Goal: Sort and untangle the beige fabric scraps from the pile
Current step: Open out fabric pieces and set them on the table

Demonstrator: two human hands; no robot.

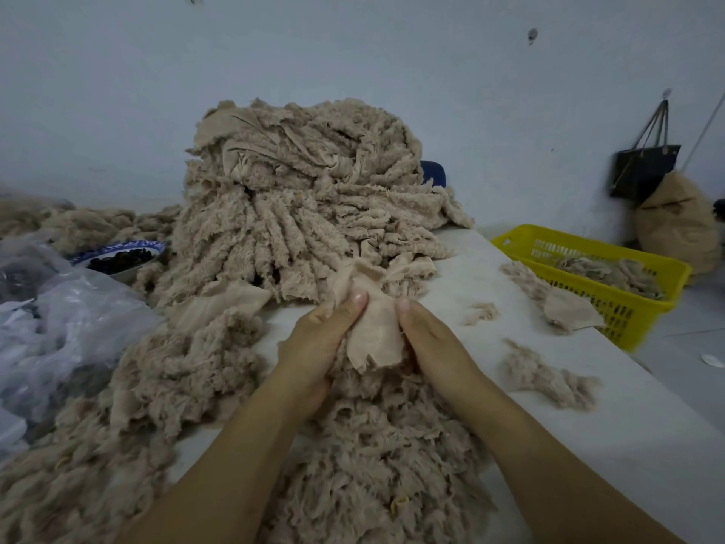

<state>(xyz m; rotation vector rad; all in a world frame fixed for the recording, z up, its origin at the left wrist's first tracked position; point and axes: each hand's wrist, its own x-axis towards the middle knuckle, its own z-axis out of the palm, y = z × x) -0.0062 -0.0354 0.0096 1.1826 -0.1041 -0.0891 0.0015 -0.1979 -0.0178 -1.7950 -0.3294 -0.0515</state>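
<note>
Head view, logged as I see it.

1. Left hand (pixel 317 335): fingers curled, thumb pressed onto a flat beige scrap (pixel 372 339).
2. Right hand (pixel 427 335): pinches the same scrap at its right edge. Both thumbs lie on top, close together.
3. Held scrap: between the two hands, over a fluffy heap (pixel 372 465) that lies under the forearms.
4. Main pile (pixel 306 198): tall, just behind the hands, on the white table (pixel 627 445).
5. Loose tufts (pixel 545 376): on the table to the right.
6. Yellow basket (pixel 627 304): at the table's right edge, scraps inside.
7. Patterned bowl (pixel 117 257), plastic bag (pixel 59 308): left of the pile.
8. Black bag (pixel 643 166): hanging on the wall.
</note>
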